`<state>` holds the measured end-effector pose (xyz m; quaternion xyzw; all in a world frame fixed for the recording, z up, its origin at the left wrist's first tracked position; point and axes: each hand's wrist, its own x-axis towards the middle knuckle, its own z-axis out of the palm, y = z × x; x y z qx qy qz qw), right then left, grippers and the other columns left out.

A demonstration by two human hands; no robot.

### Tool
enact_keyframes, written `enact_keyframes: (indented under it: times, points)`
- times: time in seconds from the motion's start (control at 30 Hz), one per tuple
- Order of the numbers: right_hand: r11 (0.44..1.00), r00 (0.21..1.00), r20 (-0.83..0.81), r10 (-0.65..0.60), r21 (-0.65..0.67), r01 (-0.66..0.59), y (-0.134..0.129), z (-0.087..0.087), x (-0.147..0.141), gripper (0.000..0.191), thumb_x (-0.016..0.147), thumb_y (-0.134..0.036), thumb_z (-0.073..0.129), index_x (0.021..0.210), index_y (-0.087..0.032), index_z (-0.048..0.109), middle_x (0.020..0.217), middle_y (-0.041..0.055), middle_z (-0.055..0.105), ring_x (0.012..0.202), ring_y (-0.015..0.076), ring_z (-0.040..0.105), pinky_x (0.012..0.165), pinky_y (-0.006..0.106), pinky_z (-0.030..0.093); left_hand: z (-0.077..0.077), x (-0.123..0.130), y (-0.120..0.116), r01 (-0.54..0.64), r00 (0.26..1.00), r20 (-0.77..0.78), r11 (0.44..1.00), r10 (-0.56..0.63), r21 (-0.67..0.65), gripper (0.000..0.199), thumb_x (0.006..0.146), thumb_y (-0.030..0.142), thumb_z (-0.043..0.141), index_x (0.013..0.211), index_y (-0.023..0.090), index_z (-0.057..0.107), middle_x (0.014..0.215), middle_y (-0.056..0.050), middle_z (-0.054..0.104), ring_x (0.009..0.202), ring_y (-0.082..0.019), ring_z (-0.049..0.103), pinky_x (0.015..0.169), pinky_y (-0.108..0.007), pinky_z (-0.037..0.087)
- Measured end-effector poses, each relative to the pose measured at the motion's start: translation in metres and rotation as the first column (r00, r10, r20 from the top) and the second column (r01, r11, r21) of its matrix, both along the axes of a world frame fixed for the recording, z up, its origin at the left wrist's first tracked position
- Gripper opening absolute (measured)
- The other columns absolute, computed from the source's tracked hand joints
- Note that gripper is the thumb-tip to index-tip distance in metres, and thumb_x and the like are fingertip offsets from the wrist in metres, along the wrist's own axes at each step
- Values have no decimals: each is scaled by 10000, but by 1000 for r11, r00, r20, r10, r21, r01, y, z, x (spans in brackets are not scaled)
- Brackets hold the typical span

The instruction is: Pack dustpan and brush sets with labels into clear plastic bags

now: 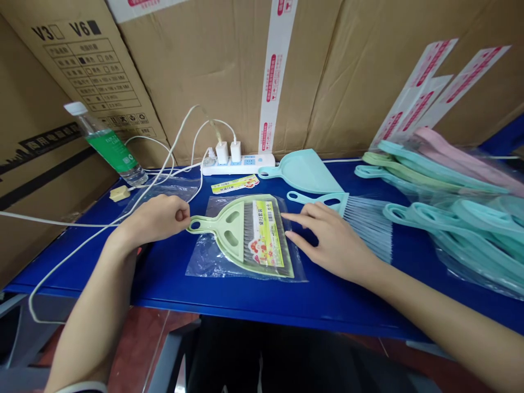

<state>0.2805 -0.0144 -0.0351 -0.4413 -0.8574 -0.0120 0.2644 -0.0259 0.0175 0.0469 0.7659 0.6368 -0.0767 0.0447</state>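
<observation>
A light green dustpan and brush set point(229, 229) lies flat in a clear plastic bag point(204, 262), with a yellow-green label card point(268, 234) over the bristles. My left hand point(158, 218) is closed at the handle end of the set; what its curled fingers hold, if anything, is hidden. At the bag's right edge, my right hand point(333, 240) is open, thumb and index finger apart. Behind it lie a loose light blue dustpan point(307, 172) and a matching brush point(364, 224), partly covered by that hand. Another label card point(234, 184) rests behind the bag.
Bagged blue, green and pink dustpan sets point(458, 218) are piled on the right. A white power strip point(254, 162) with chargers and loose cables stands at the back. A water bottle point(110, 144) leans at the left. Cardboard boxes point(213, 65) wall the blue table point(245, 303).
</observation>
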Motion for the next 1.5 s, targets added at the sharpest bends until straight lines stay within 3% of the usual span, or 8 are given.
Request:
enact_keyframes:
  times: [0.2, 0.73, 1.1, 1.2, 1.27, 1.33, 1.4, 1.5]
  points:
    - [998, 982, 183, -47, 37, 41, 1, -4, 2, 380, 962, -278, 469, 1148, -121, 760, 741, 81, 589, 731, 245, 548, 722, 420, 510, 3, 0, -2, -13, 1000, -23, 1000, 14, 23, 175, 726, 196, 531, 557, 219, 570, 589, 23, 638, 584, -151, 568, 586, -262, 371]
    - [996, 967, 238, -88, 51, 78, -2, 2, 5, 333, 942, -361, 555, 1080, -176, 795, 683, 68, 596, 701, 238, 522, 657, 385, 449, 4, -7, 0, -108, 989, -94, 991, 115, 83, 190, 691, 179, 595, 510, 228, 565, 554, 9, 635, 530, -171, 550, 525, -270, 345]
    - [996, 980, 190, -55, 80, 41, -1, 5, 8, 321, 969, -300, 492, 832, -211, 768, 683, 71, 630, 723, 243, 566, 660, 391, 463, -1, 2, 0, -58, 991, -102, 966, 86, 251, 191, 809, 222, 501, 785, 229, 690, 711, -63, 712, 634, -235, 638, 545, -281, 355]
    - [993, 987, 144, -69, 105, 54, 2, 3, 9, 292, 966, -297, 470, 937, -205, 746, 815, 99, 672, 810, 271, 596, 718, 423, 491, -6, 5, 1, -45, 996, -64, 947, 68, 317, 226, 843, 230, 469, 840, 212, 694, 695, -67, 690, 659, -235, 637, 581, -286, 388]
    - [993, 991, 109, -74, 100, 63, 6, 1, 10, 302, 964, -308, 466, 1103, -201, 713, 970, 123, 704, 918, 298, 610, 784, 458, 503, -9, 7, 0, 41, 997, 46, 937, -61, 347, 243, 871, 246, 460, 887, 206, 699, 709, -50, 678, 663, -205, 624, 631, -276, 429]
    - [996, 994, 85, -65, 68, 60, 11, 0, 11, 351, 968, -323, 460, 1223, -195, 666, 1119, 136, 709, 1034, 322, 602, 853, 500, 501, -12, 10, -3, 222, 932, 207, 921, -296, 319, 264, 914, 314, 484, 963, 196, 715, 803, -45, 686, 700, -178, 621, 696, -271, 469]
    - [998, 995, 83, -53, 19, 51, 15, -1, 12, 400, 977, -335, 447, 1295, -179, 631, 1178, 141, 711, 1087, 336, 588, 883, 533, 498, -15, 15, -8, 447, 772, 375, 858, -513, 253, 297, 929, 410, 565, 1060, 200, 728, 919, -51, 678, 771, -166, 632, 750, -270, 495]
    - [999, 994, 108, -27, -44, 32, 20, 0, 13, 428, 989, -325, 433, 1322, -146, 634, 1165, 147, 729, 1040, 334, 591, 877, 550, 506, -18, 22, -17, 680, 538, 564, 718, -626, 148, 356, 839, 446, 745, 1123, 232, 740, 985, -47, 667, 869, -170, 647, 798, -260, 510]
